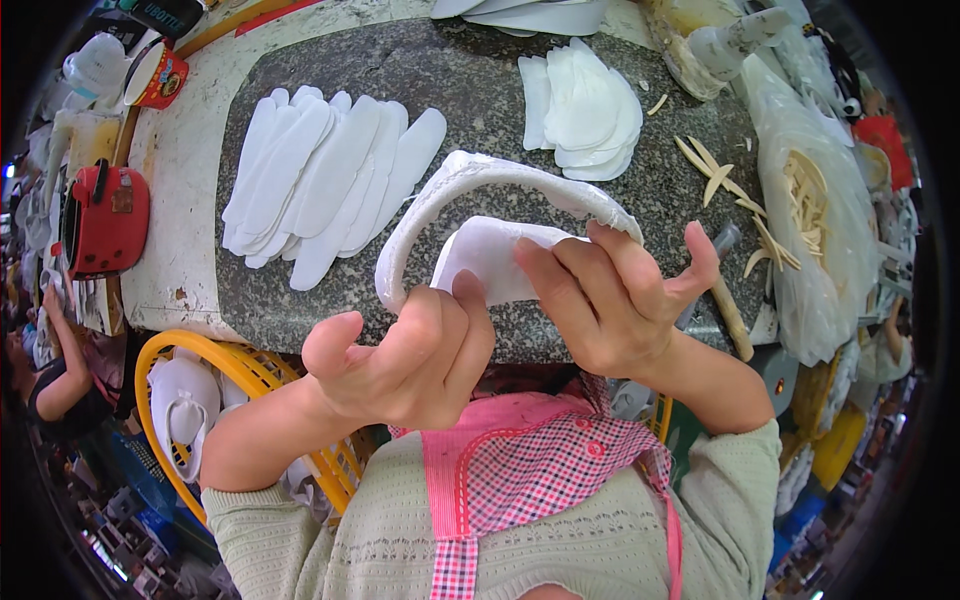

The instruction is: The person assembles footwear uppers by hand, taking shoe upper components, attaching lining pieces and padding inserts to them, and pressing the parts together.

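Note:
Over the stone slab, both hands hold a white shoe upper [497,172], bent into an open arc with a rough, whitish-coated edge. A smooth white flat piece [490,255] lies within the arc, between my fingers. My left hand [410,355] is closed, its fingertips pinching the near left end of the upper and the white piece. On the right, my right hand [615,290] has its fingers curled on the white piece and the upper's right end, with the little finger raised. My palms hide part of the grip.
Long white strips [330,180] lie fanned at left; rounded white pieces [590,110] are stacked farther back. Beige slivers, a wooden-handled tool [733,318] and a plastic bag [810,230] are at right. A red pot-like container [108,220] and yellow basket [215,350] stand left.

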### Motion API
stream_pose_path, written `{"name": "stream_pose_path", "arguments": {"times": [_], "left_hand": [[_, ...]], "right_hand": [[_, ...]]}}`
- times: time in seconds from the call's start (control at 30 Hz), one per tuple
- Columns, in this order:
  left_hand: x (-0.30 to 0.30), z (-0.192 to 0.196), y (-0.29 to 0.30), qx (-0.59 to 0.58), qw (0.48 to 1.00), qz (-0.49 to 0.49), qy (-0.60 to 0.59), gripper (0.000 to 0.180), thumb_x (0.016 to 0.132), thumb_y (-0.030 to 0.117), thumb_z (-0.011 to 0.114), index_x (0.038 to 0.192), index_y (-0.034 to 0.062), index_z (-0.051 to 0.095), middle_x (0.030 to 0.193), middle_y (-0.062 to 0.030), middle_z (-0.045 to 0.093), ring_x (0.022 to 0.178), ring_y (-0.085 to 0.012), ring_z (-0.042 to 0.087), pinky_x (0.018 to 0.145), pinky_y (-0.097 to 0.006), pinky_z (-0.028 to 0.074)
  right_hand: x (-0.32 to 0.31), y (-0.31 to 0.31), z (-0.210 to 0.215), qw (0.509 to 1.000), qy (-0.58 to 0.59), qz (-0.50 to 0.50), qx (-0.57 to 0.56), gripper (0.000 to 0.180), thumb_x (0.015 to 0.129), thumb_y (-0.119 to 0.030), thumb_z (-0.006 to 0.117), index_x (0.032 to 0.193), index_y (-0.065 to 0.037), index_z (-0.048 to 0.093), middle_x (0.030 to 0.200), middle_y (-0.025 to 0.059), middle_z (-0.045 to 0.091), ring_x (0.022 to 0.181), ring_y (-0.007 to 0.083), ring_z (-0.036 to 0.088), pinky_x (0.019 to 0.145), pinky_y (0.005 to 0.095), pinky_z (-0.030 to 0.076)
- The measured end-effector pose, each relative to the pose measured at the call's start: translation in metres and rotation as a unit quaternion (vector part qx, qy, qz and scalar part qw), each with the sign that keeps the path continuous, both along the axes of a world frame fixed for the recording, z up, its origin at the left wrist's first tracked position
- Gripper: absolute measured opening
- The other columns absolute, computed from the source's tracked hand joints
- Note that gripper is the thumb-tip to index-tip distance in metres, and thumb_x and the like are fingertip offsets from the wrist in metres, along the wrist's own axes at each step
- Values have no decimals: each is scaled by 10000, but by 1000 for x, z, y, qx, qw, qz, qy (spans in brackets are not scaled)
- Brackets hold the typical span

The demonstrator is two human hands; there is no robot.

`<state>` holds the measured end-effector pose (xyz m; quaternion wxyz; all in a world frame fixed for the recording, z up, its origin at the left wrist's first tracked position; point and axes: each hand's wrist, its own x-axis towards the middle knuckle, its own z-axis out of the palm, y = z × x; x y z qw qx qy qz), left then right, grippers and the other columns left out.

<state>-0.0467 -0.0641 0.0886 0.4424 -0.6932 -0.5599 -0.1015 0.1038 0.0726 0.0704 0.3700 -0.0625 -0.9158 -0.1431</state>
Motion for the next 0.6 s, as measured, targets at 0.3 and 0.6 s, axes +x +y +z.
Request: {"name": "stream_pose_path", "arguments": {"times": [0.3, 0.6], "left_hand": [[0, 9, -2, -33, 998, -23, -45, 104, 665, 181, 600, 729, 125, 660, 643, 42, 552, 745, -140, 501, 911, -429, 215], [-20, -7, 1, -3, 999, -17, -46, 172, 659, 239, 583, 776, 171, 690, 875, 7, 685, 915, -138, 581, 876, -396, 263]], "right_hand": [[20, -2, 11, 981, 49, 170, -75, 197, 707, -232, 644, 904, -241, 654, 885, -85, 600, 1034, 150, 467, 983, 512, 206], [12, 28, 0, 476, 145, 211, -842, 505, 864, -348, 545, 1216, -1, 440, 1156, 130, 520, 1012, 157, 508, 888, 309, 400]]}}
